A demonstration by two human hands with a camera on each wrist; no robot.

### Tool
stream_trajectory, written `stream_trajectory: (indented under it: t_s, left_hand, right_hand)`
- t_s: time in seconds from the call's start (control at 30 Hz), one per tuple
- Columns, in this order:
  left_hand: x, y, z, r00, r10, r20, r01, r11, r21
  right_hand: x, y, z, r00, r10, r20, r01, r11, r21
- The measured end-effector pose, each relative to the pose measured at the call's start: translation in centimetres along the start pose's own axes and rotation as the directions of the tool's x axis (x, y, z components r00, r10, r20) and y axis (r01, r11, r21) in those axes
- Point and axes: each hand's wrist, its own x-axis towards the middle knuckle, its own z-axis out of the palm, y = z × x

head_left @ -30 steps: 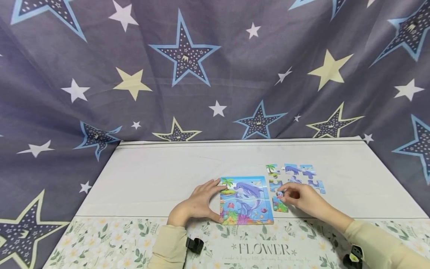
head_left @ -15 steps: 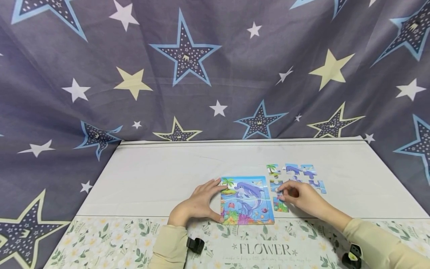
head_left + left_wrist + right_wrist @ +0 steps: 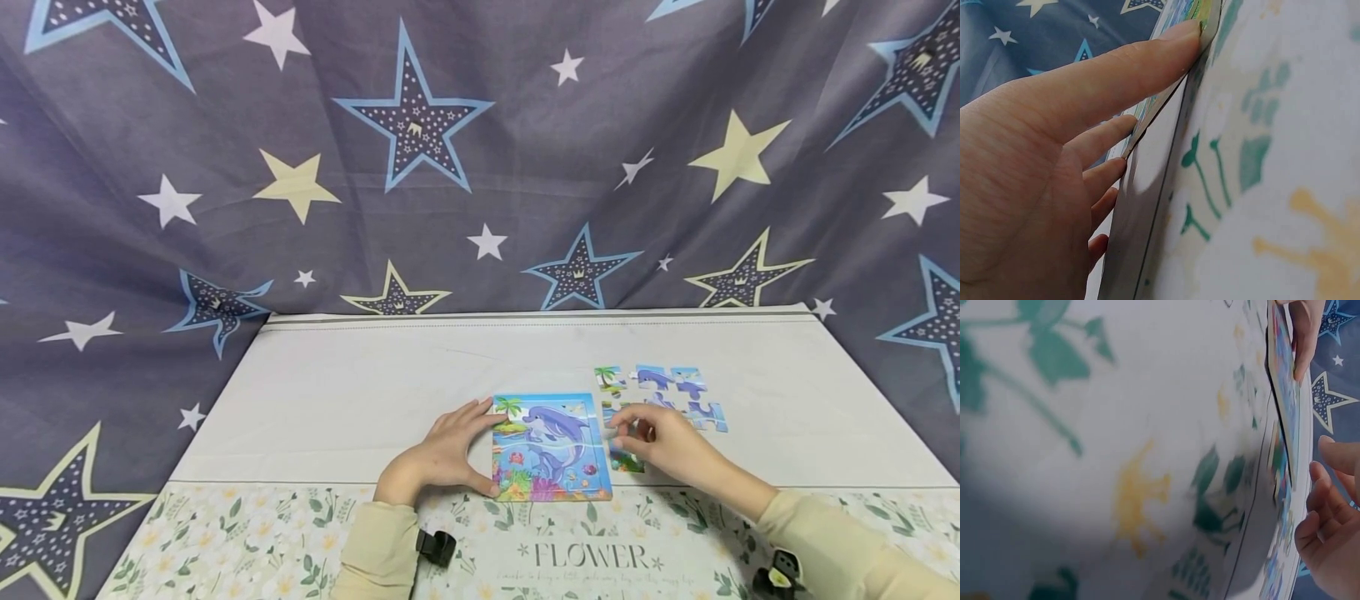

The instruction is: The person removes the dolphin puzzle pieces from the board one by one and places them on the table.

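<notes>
A dolphin jigsaw puzzle board (image 3: 551,450) lies flat on the table. My left hand (image 3: 442,458) rests at its left side, fingers spread, with the thumb on the lower left corner and the index finger near the upper left. In the left wrist view the straight thumb (image 3: 1141,62) presses on the board's edge. My right hand (image 3: 667,437) hovers over loose puzzle pieces just right of the board, thumb and index finger parted, no piece showing between them. Under it a coral-coloured piece (image 3: 626,458) is partly covered. The right wrist view shows the fingers (image 3: 1329,500) loosely bent.
Several more loose pieces lie behind the right hand, among them a palm tree piece (image 3: 607,377), a dolphin head piece (image 3: 651,377) and a blue-edged piece (image 3: 708,414). The white and flowered tablecloth (image 3: 337,400) meets a star-patterned curtain (image 3: 480,167) at the back.
The right thumb and index finger, earlier pinching a small piece beside the board, have parted, and the hand has shifted slightly left. The left hand and the board stay in place.
</notes>
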Motion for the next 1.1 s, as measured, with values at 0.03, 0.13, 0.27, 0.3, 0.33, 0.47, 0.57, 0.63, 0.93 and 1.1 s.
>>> stream_trajectory:
  t_s: [0.03, 0.13, 0.27, 0.3, 0.33, 0.47, 0.57, 0.63, 0.93, 1.1]
  left_hand:
    - [0.0, 0.0, 0.0, 1.0, 0.001, 0.0, -0.001, 1.0, -0.001]
    - [0.0, 0.0, 0.0, 1.0, 0.005, -0.003, -0.005, 1.0, -0.002]
    - [0.0, -0.1, 0.1, 1.0, 0.005, -0.003, -0.005, 1.0, -0.005]
    - [0.0, -0.1, 0.1, 1.0, 0.004, -0.003, -0.004, 1.0, -0.006]
    - [0.0, -0.1, 0.1, 1.0, 0.004, -0.002, -0.004, 1.0, -0.007]
    - [0.0, -0.1, 0.0, 1.0, 0.004, 0.0, -0.004, 1.0, 0.004]
    - [0.1, -0.1, 0.0, 1.0, 0.007, 0.0, -0.007, 1.0, 0.011]
    - [0.1, -0.1, 0.0, 1.0, 0.007, -0.001, -0.007, 1.0, 0.011]
    - [0.1, 0.0, 0.1, 1.0, -0.006, -0.006, 0.006, 1.0, -0.002]
    - [0.0, 0.0, 0.0, 1.0, -0.008, -0.004, 0.008, 1.0, -0.005]
  right_hand:
    - [0.1, -0.1, 0.1, 1.0, -0.001, 0.005, 0.001, 1.0, 0.005]
    - [0.3, -0.5, 0.6, 1.0, -0.009, 0.025, 0.009, 1.0, 0.02]
    - [0.5, -1.0, 1.2, 0.998, -0.024, 0.06, 0.021, 0.999, 0.042]
    - [0.6, -1.1, 1.4, 0.997, -0.032, 0.067, 0.029, 0.999, 0.044]
    - [0.7, -1.3, 1.6, 0.997, -0.038, 0.071, 0.035, 0.998, 0.044]
    - [1.1, -1.9, 2.4, 0.994, -0.07, 0.079, 0.067, 0.997, 0.042]
    - [1.3, -2.2, 3.0, 0.992, -0.096, 0.085, 0.093, 0.995, 0.038]
    - [1.5, -2.4, 3.5, 0.989, -0.112, 0.095, 0.108, 0.993, 0.043]
    - [2.2, -3.5, 4.9, 0.977, -0.116, 0.179, 0.114, 0.993, 0.023]
    - [2.5, -3.8, 5.3, 0.969, -0.154, 0.192, 0.164, 0.986, -0.036]
